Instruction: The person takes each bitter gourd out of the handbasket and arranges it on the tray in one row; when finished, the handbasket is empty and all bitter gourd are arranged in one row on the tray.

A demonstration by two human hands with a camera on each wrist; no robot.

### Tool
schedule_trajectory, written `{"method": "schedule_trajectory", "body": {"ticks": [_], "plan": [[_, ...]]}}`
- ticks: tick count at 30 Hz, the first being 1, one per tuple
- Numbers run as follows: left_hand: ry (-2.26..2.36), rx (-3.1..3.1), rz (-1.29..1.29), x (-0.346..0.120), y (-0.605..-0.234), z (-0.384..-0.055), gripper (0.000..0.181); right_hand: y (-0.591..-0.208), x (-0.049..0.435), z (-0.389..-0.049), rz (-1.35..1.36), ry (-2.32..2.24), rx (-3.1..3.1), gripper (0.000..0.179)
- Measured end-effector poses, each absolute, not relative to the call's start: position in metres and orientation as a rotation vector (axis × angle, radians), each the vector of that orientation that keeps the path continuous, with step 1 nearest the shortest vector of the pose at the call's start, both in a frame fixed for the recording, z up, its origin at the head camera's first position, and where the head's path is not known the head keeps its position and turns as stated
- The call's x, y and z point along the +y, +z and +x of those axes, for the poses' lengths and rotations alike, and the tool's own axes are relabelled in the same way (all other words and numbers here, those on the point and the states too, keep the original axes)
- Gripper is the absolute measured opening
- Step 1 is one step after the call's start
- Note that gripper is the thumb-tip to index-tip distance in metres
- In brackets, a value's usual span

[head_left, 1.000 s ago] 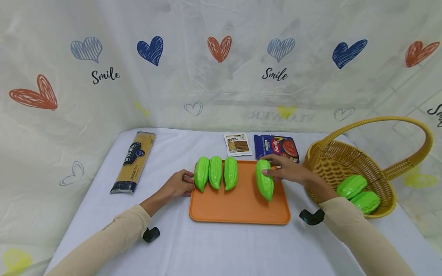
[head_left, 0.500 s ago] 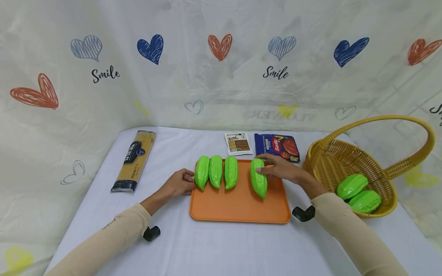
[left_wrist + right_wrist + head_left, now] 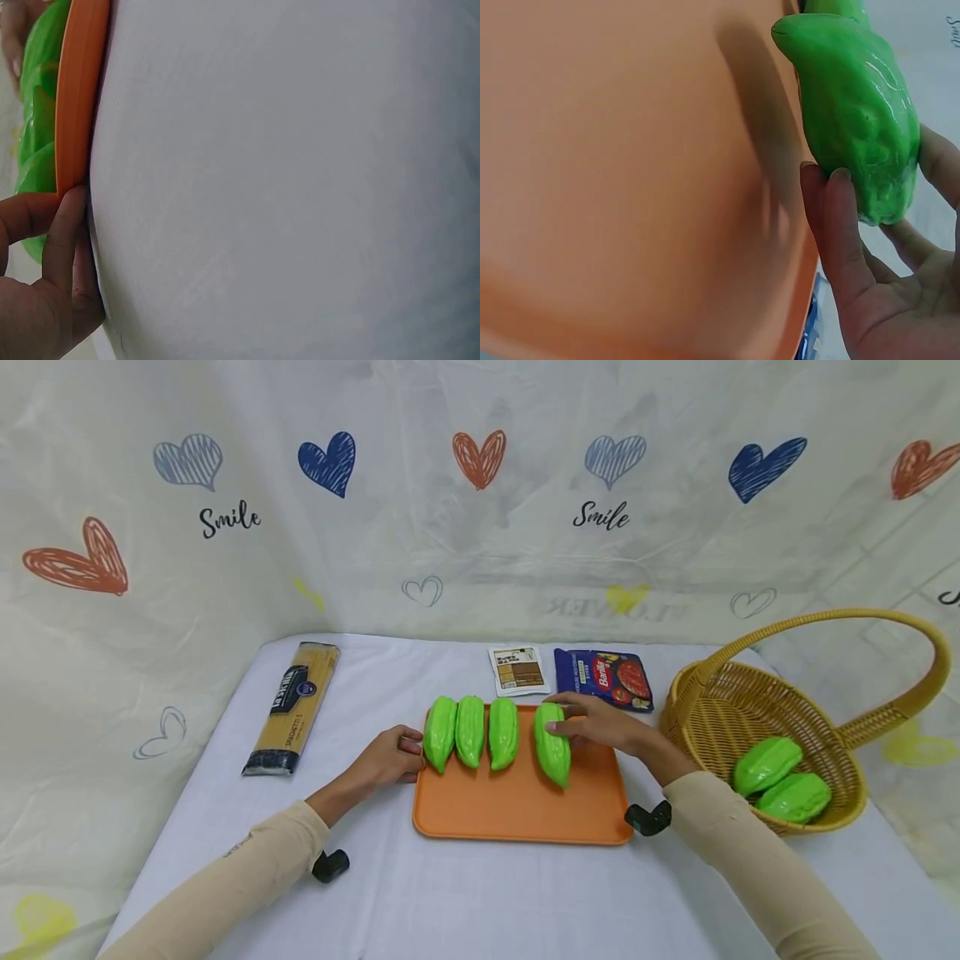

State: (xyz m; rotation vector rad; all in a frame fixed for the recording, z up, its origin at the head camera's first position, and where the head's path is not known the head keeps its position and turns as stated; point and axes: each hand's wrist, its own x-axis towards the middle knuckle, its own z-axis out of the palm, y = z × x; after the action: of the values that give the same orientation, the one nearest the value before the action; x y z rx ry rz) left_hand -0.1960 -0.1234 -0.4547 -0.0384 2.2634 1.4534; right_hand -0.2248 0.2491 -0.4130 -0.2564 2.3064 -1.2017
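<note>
Right hand (image 3: 602, 725) holds 1 green vegetable (image 3: 553, 753) between thumb and fingers; left hand (image 3: 386, 758) pinches the tray (image 3: 517, 814) at its left rim.

The green vegetables (image 3: 553, 756) showed a glossy, ribbed, plastic-like surface. The orange tray (image 3: 517, 814) was smooth plastic with a low sheen. The basket (image 3: 731, 714) was woven, wicker-like, with a light gloss. The tablecloth (image 3: 442, 902) was matt cloth; the backdrop (image 3: 532, 397) was creased, semi-glossy sheeting.
</note>
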Motion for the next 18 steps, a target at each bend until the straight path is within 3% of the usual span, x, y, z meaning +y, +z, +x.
{"method": "schedule_trajectory", "body": {"ticks": [18], "plan": [[1.473,2.238,-0.039,-0.124,-0.456,-0.197,0.050,-0.421,0.235,-0.238,-0.208,-1.245,2.273,0.072]]}}
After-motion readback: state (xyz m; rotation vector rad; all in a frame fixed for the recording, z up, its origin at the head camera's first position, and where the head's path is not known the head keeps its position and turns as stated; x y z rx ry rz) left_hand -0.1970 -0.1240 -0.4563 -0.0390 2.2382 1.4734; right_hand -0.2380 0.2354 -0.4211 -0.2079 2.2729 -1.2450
